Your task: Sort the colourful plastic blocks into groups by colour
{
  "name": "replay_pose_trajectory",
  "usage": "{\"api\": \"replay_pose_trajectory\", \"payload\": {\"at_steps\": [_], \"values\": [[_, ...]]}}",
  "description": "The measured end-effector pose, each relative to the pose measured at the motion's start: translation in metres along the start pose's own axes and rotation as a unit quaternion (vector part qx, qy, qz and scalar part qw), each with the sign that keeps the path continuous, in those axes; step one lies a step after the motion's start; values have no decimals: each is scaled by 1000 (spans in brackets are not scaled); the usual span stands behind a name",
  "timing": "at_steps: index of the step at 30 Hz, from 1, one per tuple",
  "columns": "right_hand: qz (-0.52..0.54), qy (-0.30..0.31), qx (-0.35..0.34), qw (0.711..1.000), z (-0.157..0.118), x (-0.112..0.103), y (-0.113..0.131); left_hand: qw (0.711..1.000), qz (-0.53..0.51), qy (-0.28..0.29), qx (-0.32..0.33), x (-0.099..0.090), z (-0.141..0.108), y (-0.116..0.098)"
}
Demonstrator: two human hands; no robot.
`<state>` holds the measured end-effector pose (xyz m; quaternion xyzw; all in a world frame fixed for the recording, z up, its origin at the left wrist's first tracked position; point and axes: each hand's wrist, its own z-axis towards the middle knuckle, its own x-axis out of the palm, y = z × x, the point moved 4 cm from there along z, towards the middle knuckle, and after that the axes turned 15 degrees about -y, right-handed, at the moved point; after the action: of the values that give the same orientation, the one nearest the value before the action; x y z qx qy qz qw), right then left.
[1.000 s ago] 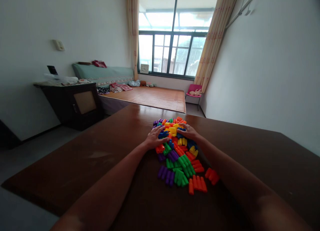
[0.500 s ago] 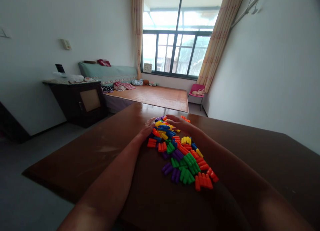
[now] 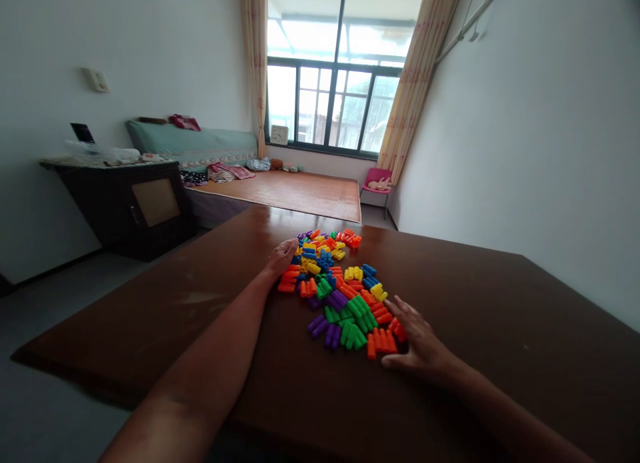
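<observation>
A long heap of bright plastic building pieces (image 3: 361,311), each like short tubes joined side by side, spreads over the brown table (image 3: 440,276). Orange, green, purple, yellow and blue ones lie mixed. My left hand (image 3: 283,256) rests along the heap's far left side, fingers stretched out against the pieces. At the near right end is my right hand (image 3: 417,339), fingers and thumb apart, beside the orange pieces (image 3: 383,341). Whether its fingertips touch them I cannot tell. Neither hand grips a piece.
Beyond the table stands a bed (image 3: 300,189) with a mat and folded cloths. A dark cabinet (image 3: 150,203) is at the left, and a pink chair (image 3: 376,180) holds a soft toy by the window (image 3: 340,76).
My right hand has come back from the far end of the heap to its near right end, its fingers now spread. My left hand stays at the far left side. The view has turned slightly right.
</observation>
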<state>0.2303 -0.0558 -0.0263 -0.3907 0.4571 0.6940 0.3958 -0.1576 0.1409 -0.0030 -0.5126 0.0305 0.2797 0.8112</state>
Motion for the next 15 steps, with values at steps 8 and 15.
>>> {"api": "replay_pose_trajectory", "payload": {"at_steps": [8,15], "values": [[86,-81,-65,991,92,32,74,996,-87,-12,-34,-3,0,1],[220,-201,-125,946,162,48,121,988,-143,-30,-54,-1,-3,1]]}}
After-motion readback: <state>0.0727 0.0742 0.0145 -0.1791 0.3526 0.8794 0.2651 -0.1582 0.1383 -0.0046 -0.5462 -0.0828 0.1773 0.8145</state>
